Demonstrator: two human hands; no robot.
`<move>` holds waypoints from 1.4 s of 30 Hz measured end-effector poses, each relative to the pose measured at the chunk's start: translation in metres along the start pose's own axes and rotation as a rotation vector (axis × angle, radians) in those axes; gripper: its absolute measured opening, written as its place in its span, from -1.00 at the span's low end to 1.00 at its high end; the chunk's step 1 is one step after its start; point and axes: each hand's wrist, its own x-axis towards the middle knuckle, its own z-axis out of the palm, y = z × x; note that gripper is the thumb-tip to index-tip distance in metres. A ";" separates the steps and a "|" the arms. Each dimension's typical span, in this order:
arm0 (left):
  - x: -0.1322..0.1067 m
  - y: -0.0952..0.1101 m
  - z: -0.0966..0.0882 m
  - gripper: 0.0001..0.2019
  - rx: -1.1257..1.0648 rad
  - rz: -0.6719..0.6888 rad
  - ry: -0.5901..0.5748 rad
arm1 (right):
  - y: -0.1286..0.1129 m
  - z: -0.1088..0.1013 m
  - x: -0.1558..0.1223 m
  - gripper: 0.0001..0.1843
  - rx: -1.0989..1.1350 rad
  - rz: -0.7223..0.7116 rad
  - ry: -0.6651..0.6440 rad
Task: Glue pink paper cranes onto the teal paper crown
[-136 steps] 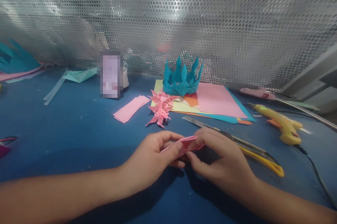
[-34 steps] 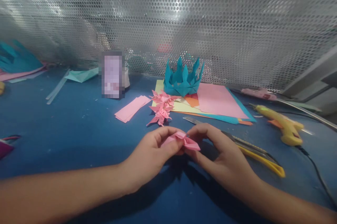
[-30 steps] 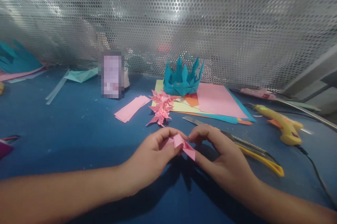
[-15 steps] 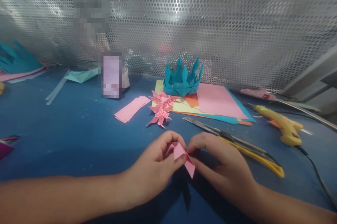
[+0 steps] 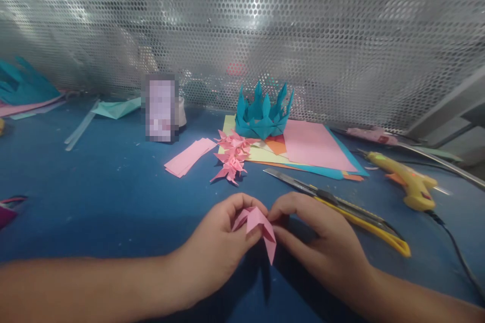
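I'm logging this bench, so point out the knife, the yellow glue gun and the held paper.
Knife (image 5: 329, 196), head view: black slider.
Yellow glue gun (image 5: 411, 179), head view: body.
Held paper (image 5: 256, 218), head view: front flap.

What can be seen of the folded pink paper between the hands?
The folded pink paper looks thin and matte, with crisp creases and angled flaps, one tapering to a downward point. The left hand grips it above the blue table, thumb in front; the right hand seems to touch its right side.
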 end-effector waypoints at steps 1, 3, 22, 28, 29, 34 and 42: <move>0.000 -0.001 0.000 -0.83 0.000 -0.011 0.013 | 0.000 0.000 0.000 -0.88 -0.002 0.011 -0.003; 0.000 -0.002 -0.002 -0.82 0.004 -0.026 0.040 | -0.001 -0.001 0.001 -0.88 -0.006 0.024 -0.007; -0.002 0.001 -0.002 -0.74 -0.076 -0.002 0.000 | 0.002 -0.002 0.000 -0.95 0.096 0.038 0.017; 0.001 0.001 -0.002 -0.68 -0.093 0.007 -0.053 | 0.003 -0.001 0.000 -0.95 0.206 0.066 -0.004; 0.001 0.000 -0.002 -0.66 -0.092 0.010 -0.060 | 0.003 -0.001 0.000 -0.94 0.220 0.066 -0.013; 0.001 -0.002 -0.004 -0.63 -0.110 0.033 -0.122 | 0.003 -0.002 0.000 -0.85 0.282 0.074 -0.041; 0.001 -0.004 -0.005 -0.75 -0.080 0.069 -0.153 | 0.002 -0.004 -0.001 -0.91 0.274 0.005 -0.067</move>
